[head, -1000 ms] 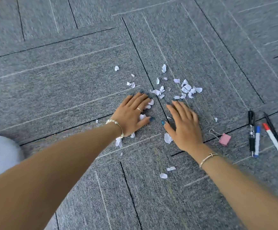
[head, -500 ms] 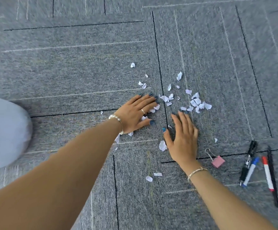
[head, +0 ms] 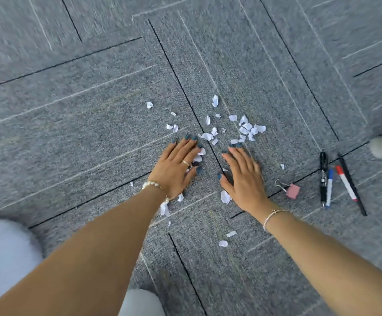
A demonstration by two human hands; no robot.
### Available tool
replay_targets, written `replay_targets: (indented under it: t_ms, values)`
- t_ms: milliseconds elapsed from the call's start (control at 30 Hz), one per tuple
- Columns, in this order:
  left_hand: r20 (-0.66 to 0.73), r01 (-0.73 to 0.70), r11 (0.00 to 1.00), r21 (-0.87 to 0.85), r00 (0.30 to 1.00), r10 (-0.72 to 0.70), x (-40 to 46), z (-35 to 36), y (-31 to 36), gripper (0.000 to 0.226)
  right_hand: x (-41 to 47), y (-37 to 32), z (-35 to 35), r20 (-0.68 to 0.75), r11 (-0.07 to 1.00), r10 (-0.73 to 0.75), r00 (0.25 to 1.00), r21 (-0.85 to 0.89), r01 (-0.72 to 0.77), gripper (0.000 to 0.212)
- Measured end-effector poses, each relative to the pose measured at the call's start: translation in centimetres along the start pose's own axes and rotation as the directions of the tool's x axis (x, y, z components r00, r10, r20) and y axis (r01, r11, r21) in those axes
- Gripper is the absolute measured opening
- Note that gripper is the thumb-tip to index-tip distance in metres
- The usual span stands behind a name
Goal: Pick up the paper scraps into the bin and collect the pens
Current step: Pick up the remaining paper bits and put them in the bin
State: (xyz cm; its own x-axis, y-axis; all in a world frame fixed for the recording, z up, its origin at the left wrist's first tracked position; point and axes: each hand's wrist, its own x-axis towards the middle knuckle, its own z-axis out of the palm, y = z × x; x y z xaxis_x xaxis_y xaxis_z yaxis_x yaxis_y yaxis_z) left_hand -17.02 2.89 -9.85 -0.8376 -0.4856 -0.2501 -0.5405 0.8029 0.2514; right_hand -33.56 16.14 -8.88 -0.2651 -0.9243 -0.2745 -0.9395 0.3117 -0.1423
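Fingers (head: pixel 186 148) of the left hand (head: pixel 176 169) and right hand (head: pixel 242 176) lie flat and spread on the carpet (head: pixel 94 122), gripping nothing. Paper scraps (head: pixel 245 128) remain scattered ahead and underneath; 4 pens (head: pixel 328 185) lie untouched well to the right. No bin visible; little looks done.

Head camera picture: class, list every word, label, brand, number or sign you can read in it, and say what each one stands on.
No text can be read anywhere.
Pens: any print on the barrels is too small and blurred to read.
Pink binder clip: no marking visible.
Paper scraps: they look blank white.
Carpet: only lines and seams, no writing.
Left hand and right hand: the ring and bracelets show no lettering.
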Motion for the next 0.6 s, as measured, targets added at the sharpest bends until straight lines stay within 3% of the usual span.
replay_targets:
  t_ms: [100, 333, 600]
  values:
    - [-0.009, -0.015, 1.0, -0.018, 1.0, 0.015, 0.0, 0.0, -0.2, 0.053, 0.1, -0.4, -0.6, 0.064, 1.0, 0.012, 0.998, 0.018, -0.013, 0.058]
    - [-0.008, -0.019, 1.0, -0.019, 1.0, 0.019, 0.1, -0.1, -0.3, 0.051, 0.6, -0.6, -5.7, 0.369, 0.999, -0.031, 0.929, -0.011, 0.038, 0.069]
    - [-0.038, 0.008, 0.998, -0.055, 0.999, -0.01, -0.2, -0.4, 0.1, 0.052, -0.5, 0.5, -8.7, 0.378, 0.985, -0.173, 0.91, 0.077, 0.155, 0.064]
